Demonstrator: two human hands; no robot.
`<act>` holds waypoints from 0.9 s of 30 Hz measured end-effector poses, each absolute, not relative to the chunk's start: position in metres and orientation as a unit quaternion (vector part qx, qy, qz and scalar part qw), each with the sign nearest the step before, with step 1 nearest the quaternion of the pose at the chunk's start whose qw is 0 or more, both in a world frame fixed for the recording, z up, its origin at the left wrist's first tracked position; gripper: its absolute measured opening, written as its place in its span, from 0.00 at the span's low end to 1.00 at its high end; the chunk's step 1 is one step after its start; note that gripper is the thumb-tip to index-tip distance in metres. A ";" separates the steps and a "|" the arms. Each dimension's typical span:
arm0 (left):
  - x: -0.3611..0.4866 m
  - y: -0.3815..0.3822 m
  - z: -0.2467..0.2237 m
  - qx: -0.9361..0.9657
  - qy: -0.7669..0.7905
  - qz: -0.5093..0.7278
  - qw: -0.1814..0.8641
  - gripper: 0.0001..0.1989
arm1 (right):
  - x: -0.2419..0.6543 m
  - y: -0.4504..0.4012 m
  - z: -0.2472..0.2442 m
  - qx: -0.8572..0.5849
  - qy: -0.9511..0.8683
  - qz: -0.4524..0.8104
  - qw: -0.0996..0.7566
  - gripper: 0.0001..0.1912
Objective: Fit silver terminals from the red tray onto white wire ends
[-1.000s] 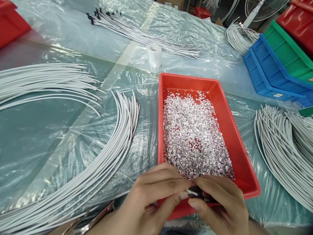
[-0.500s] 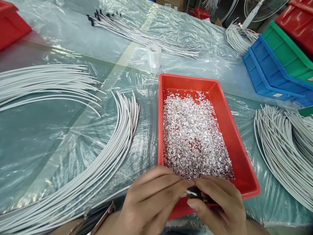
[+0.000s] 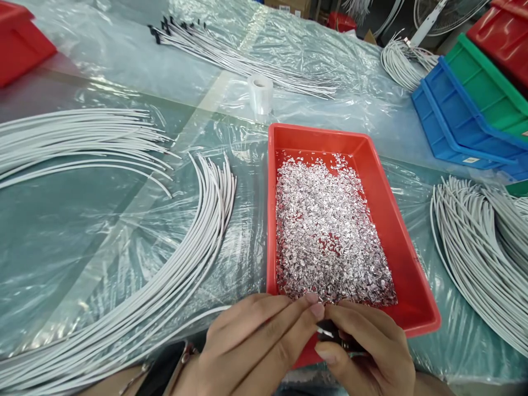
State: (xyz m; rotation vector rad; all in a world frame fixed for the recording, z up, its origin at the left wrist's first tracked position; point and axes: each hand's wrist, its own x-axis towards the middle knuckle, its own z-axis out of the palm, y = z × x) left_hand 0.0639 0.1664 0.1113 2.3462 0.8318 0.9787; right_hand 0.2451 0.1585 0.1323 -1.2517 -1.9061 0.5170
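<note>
Over the near edge of a red tray, my left hand is closed, its fingertips pinched together. A single white cable runs from the left up to this hand and passes out of sight behind it. My right hand grips a small black tool with a bright metal edge, between thumb and forefinger. Most of the tool is covered by the fingers, so its kind is unclear. The two hands' fingertips almost meet. Small silvery foil scraps cover much of the tray's bottom.
White cable bundles lie left, far left and right. Thinner cables with black ends stretch across the back, near a clear film roll. Blue bins and a green bin are stacked right. Plastic film covers the table.
My left hand has shifted slightly left and its fingers have straightened. The right hand still grips the black tool in about the same place.
</note>
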 end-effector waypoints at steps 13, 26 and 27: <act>0.059 0.162 0.109 0.859 0.304 0.324 0.255 0.20 | 0.246 0.168 0.140 -0.457 -0.777 0.148 0.407 0.15; 0.064 0.182 0.123 0.820 0.269 0.309 0.400 0.17 | 0.251 0.163 0.136 -0.479 -0.787 0.133 0.366 0.14; 0.064 0.182 0.124 0.814 0.272 0.307 0.410 0.16 | 0.251 0.163 0.135 -0.480 -0.787 0.128 0.366 0.14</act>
